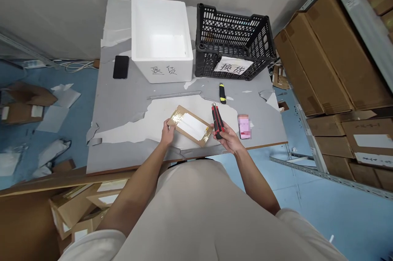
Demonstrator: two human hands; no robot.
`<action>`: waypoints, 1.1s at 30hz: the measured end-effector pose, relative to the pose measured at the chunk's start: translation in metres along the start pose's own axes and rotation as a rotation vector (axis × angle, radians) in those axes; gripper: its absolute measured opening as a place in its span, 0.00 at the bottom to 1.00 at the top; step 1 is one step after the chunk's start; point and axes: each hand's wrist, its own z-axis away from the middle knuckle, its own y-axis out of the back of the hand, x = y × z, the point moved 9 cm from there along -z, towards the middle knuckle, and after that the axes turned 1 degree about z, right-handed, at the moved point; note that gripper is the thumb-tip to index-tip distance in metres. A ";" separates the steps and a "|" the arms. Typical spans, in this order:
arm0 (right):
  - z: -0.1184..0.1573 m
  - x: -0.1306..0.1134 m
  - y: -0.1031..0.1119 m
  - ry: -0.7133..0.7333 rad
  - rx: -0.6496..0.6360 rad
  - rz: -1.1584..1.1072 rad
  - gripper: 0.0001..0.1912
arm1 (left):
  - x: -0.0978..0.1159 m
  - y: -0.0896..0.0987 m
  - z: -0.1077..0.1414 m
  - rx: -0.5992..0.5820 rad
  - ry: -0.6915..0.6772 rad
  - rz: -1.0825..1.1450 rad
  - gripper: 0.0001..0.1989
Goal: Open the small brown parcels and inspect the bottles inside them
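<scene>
Left hand [167, 133] grip pinches one end of the flat brown cardboard box [192, 125] with white label, over the grey desk [123, 105] near its front edge, right hand [230, 137] grip holds the red-and-black utility knife [217, 119]; best keep box steady, knife tip clear of fingers.

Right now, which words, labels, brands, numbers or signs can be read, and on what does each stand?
"退货": handwritten on the white box.
"换货": handwritten on paper on the black crate.
Too small or blurred to read: parcel label, carton markings, shelf-post label.
Pixelated, unreadable: pink phone screen.
</scene>
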 end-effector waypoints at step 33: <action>-0.033 0.022 0.052 0.039 0.323 0.145 0.25 | 0.011 0.003 0.044 0.126 0.031 -0.003 0.23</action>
